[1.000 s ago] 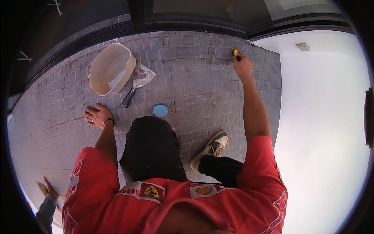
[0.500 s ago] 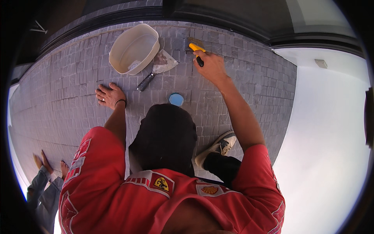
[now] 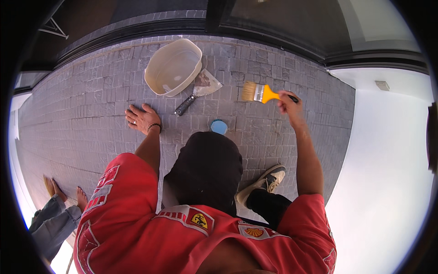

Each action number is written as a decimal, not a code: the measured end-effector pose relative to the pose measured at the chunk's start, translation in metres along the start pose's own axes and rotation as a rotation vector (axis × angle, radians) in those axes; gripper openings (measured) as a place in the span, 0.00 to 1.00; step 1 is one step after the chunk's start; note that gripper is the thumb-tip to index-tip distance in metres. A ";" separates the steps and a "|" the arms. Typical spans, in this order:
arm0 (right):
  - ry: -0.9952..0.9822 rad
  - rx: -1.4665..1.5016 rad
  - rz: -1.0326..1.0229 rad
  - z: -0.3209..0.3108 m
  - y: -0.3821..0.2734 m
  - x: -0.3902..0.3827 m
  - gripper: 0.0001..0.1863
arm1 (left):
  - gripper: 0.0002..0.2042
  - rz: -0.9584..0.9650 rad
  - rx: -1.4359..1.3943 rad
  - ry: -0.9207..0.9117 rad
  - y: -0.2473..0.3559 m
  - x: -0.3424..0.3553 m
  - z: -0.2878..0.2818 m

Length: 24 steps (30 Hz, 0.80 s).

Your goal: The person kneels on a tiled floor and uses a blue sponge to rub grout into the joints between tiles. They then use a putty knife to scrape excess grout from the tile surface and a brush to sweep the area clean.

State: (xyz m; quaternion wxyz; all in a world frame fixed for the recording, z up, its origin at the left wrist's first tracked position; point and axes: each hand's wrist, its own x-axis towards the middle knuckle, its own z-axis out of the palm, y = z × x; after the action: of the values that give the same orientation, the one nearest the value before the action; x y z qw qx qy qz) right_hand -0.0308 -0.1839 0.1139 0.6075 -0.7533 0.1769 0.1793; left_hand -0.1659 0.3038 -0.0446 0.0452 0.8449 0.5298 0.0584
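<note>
My right hand [image 3: 290, 106] is closed round the handle of a paintbrush [image 3: 262, 93] with a yellow and black handle, a metal band and pale bristles that point left. My left hand [image 3: 142, 118] lies flat on the grey stone paving [image 3: 91, 109], fingers spread, a ring and a dark bracelet on it. Beyond it stands a cream plastic tub [image 3: 173, 68] with a small pale patch inside. Right beside the tub lies a wide scraper [image 3: 198, 91] with a black handle and a smeared blade. A light blue round object [image 3: 219, 127] sits nearer to me.
A dark framed glass door [image 3: 283, 27] runs along the far edge, and a white wall [image 3: 388, 160] borders the right. My shoe [image 3: 264, 182] stands on the paving near my knee. Another person's bare feet [image 3: 68, 194] are at the lower left.
My right hand has drawn the paintbrush back toward me and to the right and turned it, so its bristles now show sideways. The left hand stays flat. The whole view has shifted slightly.
</note>
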 end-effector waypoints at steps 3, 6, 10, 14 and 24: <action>0.341 0.027 0.031 -0.087 0.021 0.007 0.15 | 0.34 -0.004 -0.007 -0.002 0.001 -0.001 -0.004; 0.579 -0.180 -0.014 -0.161 0.027 0.004 0.14 | 0.34 -0.027 -0.004 -0.034 0.002 0.001 -0.006; 0.627 -0.692 -0.242 -0.150 0.022 0.008 0.18 | 0.34 -0.017 -0.015 0.000 0.000 0.000 -0.003; 0.266 -0.972 -0.320 -0.011 0.028 -0.002 0.17 | 0.33 0.020 0.031 0.061 -0.003 0.000 0.007; 0.054 -0.119 -0.321 0.088 -0.009 -0.042 0.12 | 0.35 0.030 0.054 0.099 -0.014 0.007 0.029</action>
State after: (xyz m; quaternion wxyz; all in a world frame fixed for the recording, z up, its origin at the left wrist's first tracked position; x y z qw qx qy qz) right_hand -0.0676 -0.0936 0.1243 0.5775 -0.8112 0.0599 0.0698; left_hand -0.1712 0.3157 -0.0744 -0.0046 0.8497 0.5201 0.0863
